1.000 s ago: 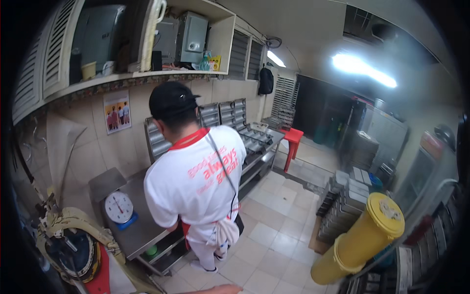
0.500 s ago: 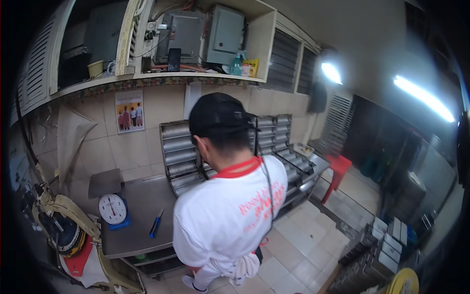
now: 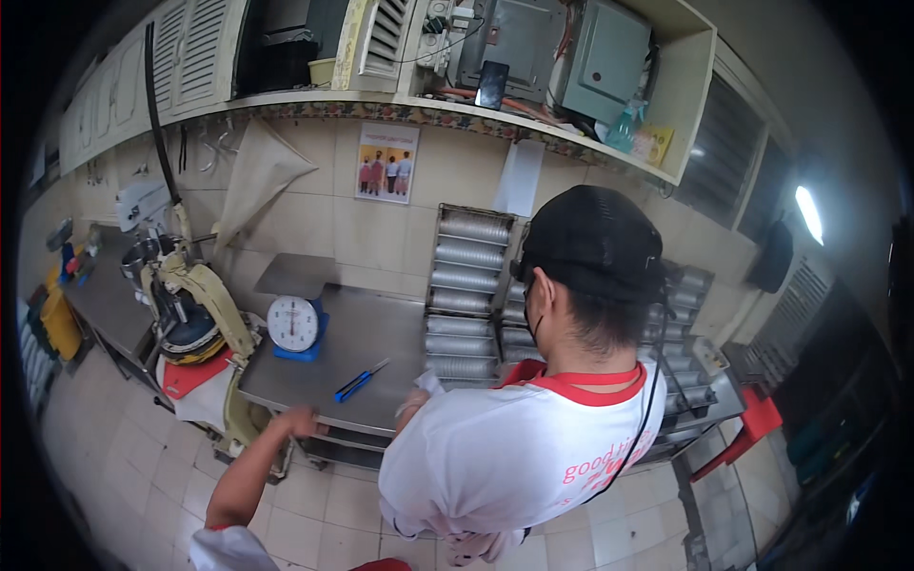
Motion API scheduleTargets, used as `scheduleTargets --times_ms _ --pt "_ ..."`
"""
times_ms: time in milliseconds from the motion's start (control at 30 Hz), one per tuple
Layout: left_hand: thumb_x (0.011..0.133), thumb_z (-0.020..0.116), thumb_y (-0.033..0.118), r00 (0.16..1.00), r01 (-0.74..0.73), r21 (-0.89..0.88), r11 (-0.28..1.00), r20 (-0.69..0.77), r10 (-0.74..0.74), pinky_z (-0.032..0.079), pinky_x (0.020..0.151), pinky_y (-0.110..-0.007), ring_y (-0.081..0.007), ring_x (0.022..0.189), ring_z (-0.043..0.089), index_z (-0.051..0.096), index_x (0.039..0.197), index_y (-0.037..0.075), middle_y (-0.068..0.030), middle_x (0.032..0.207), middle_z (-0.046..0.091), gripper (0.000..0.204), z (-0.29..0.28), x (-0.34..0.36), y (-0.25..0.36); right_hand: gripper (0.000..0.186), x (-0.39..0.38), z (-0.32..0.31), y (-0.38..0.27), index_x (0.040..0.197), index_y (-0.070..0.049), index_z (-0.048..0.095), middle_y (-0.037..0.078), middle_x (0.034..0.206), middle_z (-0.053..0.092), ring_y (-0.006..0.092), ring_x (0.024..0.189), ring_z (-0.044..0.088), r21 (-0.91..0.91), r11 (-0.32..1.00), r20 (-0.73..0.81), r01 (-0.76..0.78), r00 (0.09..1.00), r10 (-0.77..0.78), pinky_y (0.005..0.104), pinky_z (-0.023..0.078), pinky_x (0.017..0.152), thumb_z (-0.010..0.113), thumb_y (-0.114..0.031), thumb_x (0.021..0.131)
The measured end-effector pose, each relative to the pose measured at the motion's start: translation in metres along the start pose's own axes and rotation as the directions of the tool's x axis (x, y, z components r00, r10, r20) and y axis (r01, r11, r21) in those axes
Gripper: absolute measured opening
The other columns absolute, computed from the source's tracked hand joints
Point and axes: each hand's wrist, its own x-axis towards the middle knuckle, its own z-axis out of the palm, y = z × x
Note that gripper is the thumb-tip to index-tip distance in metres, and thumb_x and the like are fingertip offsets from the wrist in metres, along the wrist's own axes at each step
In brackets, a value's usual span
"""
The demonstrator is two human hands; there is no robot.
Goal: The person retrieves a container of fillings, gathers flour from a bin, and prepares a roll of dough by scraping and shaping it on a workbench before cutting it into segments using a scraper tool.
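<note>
My left hand (image 3: 301, 422) reaches in from the lower left, beside the front edge of the steel table (image 3: 314, 404). Its fingers are small and smeared, so I cannot make out their pose or anything in them. Nearest to it on the table top lie a blue-handled knife or cutter (image 3: 357, 383) and a blue scale with a round white dial (image 3: 292, 324). No part of my right hand shows. To the right, a co-worker (image 3: 533, 447) in a white shirt and black cap bends over the table, one hand (image 3: 412, 407) near a whitish cloth or paper (image 3: 430, 383).
Ridged metal baking trays (image 3: 466, 276) lean on the tiled wall behind the co-worker. A cream-coloured machine (image 3: 214, 305) stands left of the table, and a red stool (image 3: 743, 433) at the right. Shelves (image 3: 571, 143) with electrical boxes overhang the table.
The view has swung left, so the table, scale and co-worker sit further right. My left arm has come into view. The co-worker's head has turned more to the side.
</note>
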Motion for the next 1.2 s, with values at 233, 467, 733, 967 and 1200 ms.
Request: scheduleTargets --times_ms 233,467,733,967,1200 --pt "0.079 0.069 0.038 0.890 -0.091 0.234 0.968 -0.417 0.184 0.047 0.096 -0.044 -0.0383 0.114 0.056 0.051 0.129 0.000 -0.0248 0.121 0.059 0.066 -0.218 0.099 0.100 0.030 0.037 0.018 -0.001 0.113 -0.015 0.064 0.002 0.075 0.058 0.0144 0.059 0.052 0.391 0.919 -0.055 -0.043 0.996 0.069 0.0360 0.045 0.048 0.055 -0.017 0.085" --pt "0.081 0.062 0.020 0.788 -0.175 0.413 0.894 -0.485 0.379 0.048 0.096 -0.044 -0.0355 0.118 0.054 0.054 0.125 0.010 -0.0186 0.124 0.057 0.046 -0.337 0.241 0.226 0.031 0.094 0.264 -0.251 0.114 -0.014 0.063 0.002 0.076 0.058 0.0147 0.061 0.053 0.543 0.839 0.347 -0.042 0.921 -0.178 0.0356 0.045 0.050 0.055 -0.019 0.085" --pt "0.082 0.064 0.023 0.752 -0.470 0.253 0.845 -0.386 0.534 0.050 0.094 -0.042 -0.0310 0.116 0.057 0.041 0.139 0.016 -0.0156 0.125 0.058 0.062 -0.385 0.389 0.327 0.033 0.107 0.424 -0.544 0.116 -0.013 0.062 0.003 0.078 0.059 0.0149 0.063 0.053 0.642 0.732 0.351 0.230 0.760 -0.546 0.0350 0.045 0.053 0.056 -0.020 0.085" --pt "0.080 0.063 0.022 0.729 -0.510 0.064 0.858 -0.498 0.470 0.048 0.097 -0.040 -0.0297 0.118 0.057 0.031 0.147 0.018 -0.0144 0.132 0.056 0.074 -0.453 0.465 0.363 0.034 0.113 0.432 -0.553 0.117 -0.012 0.061 0.003 0.080 0.059 0.0152 0.065 0.054 0.545 0.760 0.181 0.355 0.835 -0.520 0.0346 0.045 0.056 0.057 -0.021 0.085" --pt "0.077 0.067 0.027 0.758 -0.385 0.026 0.922 -0.561 0.333 0.043 0.104 -0.038 -0.0323 0.129 0.046 0.029 0.149 0.019 -0.0180 0.140 0.047 0.082 -0.495 0.524 0.300 0.036 0.113 0.438 -0.534 0.119 -0.011 0.060 0.003 0.081 0.059 0.0154 0.068 0.054 0.452 0.810 0.129 0.374 0.871 -0.475 0.0341 0.045 0.058 0.058 -0.023 0.085"
